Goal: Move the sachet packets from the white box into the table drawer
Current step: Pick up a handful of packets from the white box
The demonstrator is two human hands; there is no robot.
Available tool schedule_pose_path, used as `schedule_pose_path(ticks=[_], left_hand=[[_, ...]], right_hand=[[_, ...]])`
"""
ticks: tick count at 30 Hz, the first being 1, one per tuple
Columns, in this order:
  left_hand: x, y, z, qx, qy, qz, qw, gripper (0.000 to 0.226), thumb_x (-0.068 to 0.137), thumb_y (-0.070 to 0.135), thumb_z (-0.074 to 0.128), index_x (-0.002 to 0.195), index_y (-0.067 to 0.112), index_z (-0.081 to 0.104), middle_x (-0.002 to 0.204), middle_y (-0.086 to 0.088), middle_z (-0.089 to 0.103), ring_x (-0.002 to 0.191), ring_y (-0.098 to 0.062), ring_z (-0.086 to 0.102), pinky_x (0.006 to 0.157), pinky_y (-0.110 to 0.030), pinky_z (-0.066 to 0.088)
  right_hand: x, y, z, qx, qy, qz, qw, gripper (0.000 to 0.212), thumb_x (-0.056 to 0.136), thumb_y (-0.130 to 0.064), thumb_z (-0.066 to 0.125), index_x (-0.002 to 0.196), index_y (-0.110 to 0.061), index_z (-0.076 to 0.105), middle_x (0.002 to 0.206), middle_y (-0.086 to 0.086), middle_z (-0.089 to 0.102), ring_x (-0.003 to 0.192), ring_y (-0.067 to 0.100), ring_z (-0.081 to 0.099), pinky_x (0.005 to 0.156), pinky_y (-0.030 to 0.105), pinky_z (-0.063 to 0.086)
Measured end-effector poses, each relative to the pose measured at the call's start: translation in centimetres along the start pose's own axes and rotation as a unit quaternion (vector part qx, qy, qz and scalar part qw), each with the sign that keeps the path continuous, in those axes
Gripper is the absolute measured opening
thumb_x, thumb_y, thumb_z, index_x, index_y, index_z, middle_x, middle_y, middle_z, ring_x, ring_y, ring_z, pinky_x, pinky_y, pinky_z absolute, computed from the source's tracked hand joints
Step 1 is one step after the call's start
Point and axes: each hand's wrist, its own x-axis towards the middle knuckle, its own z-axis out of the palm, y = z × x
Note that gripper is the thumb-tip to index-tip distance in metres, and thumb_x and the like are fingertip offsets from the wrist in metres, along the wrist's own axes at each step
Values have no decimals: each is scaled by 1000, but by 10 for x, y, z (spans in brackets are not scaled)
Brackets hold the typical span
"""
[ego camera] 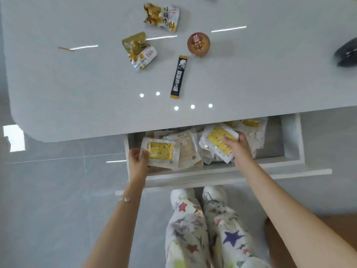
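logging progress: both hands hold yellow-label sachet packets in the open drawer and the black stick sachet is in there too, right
No: the head view shows the black stick sachet lying on the tabletop, not in the drawer. The left hand and right hand do each hold a yellow-label sachet packet there.

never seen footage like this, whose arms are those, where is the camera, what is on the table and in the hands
There is no machine: a person wears a camera on the head, looking down, so you see their own arms and legs. The left hand grips a yellow-panelled packet at the left end of the open drawer. The right hand holds a second yellow packet over the pile of sachets lying inside. On the grey table lie a gold snack wrapper, a second gold wrapper, a black stick sachet, a round brown item and a dark object at the right edge. No white box is in view.
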Motion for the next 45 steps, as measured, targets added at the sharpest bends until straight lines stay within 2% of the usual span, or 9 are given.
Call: schedule_pose_path(ticks=[6, 9, 11, 16, 20, 23, 28, 35, 45], left_hand=[[25, -11, 4, 60, 29, 7, 998, 15, 94, 14, 49, 98, 28, 45, 103, -7, 61, 103, -37, 60, 78, -45, 52], [5, 4, 4, 131, 19, 42, 990, 39, 94, 10, 52, 132, 17, 45, 125, -4, 56, 120, -29, 52, 90, -32, 44], [-20, 22, -1, 173, 3, 72, 982, 53, 95, 13, 54, 145, 15, 37, 145, -7, 42, 132, -25, 42, 107, -35, 38], [-102, 84, -20, 259, -29, 172, 950, 50, 95, 21, 57, 143, 17, 43, 148, -9, 40, 133, -31, 41, 106, -49, 38], [-175, 141, -42, 329, -16, 245, 912, 52, 96, 30, 55, 145, 23, 41, 153, -4, 35, 143, -26, 27, 114, -46, 27], [-222, 173, -66, 376, -7, 281, 883, 55, 96, 37, 53, 147, 26, 36, 157, -4, 27, 147, -27, 18, 118, -45, 18], [-290, 212, -121, 408, 47, 321, 853, 58, 96, 46, 49, 148, 29, 34, 158, -4, 24, 148, -30, 14, 119, -48, 13], [-364, 230, -206, 412, 142, 297, 849, 64, 95, 53, 44, 152, 32, 22, 160, -1, 21, 147, -30, 16, 118, -50, 11], [-426, 167, -345, 348, 289, 181, 873, 65, 95, 54, 42, 152, 32, 20, 160, -2, 21, 147, -31, 15, 117, -49, 10]], right_hand=[[13, 16, 0, -89, 25, -28, 995, 49, 85, -12, 70, 127, -20, 47, 126, 3, 58, 109, 21, 60, 89, 36, 52], [-14, 5, 1, -204, 56, -97, 972, 52, 87, -12, 66, 134, -19, 44, 135, 1, 50, 116, 15, 52, 91, 27, 43], [-41, -11, 0, -269, 60, -166, 947, 55, 87, -13, 68, 137, -16, 44, 139, 2, 46, 125, 14, 44, 101, 24, 34], [-127, -76, 0, -357, 22, -254, 899, 48, 91, -19, 62, 136, -17, 47, 136, 1, 50, 128, 18, 41, 104, 26, 29], [-197, -138, -2, -514, -3, -364, 777, 48, 90, -21, 59, 136, -14, 49, 137, 5, 50, 131, 24, 40, 111, 38, 32], [-248, -178, -5, -613, -30, -383, 690, 54, 93, -27, 53, 144, -20, 38, 150, 5, 35, 141, 27, 24, 116, 42, 20], [-332, -231, -1, -661, -67, -409, 626, 58, 97, -31, 44, 151, -26, 22, 158, 3, 17, 147, 26, 6, 120, 44, 4], [-433, -269, 42, -689, -132, -485, 522, 62, 94, -28, 47, 149, -29, 20, 155, 2, 21, 146, 26, 6, 119, 49, 1], [-563, -226, 178, -684, -247, -579, 368, 68, 91, -24, 50, 151, -27, 19, 152, 3, 27, 145, 26, 12, 119, 46, 3]])
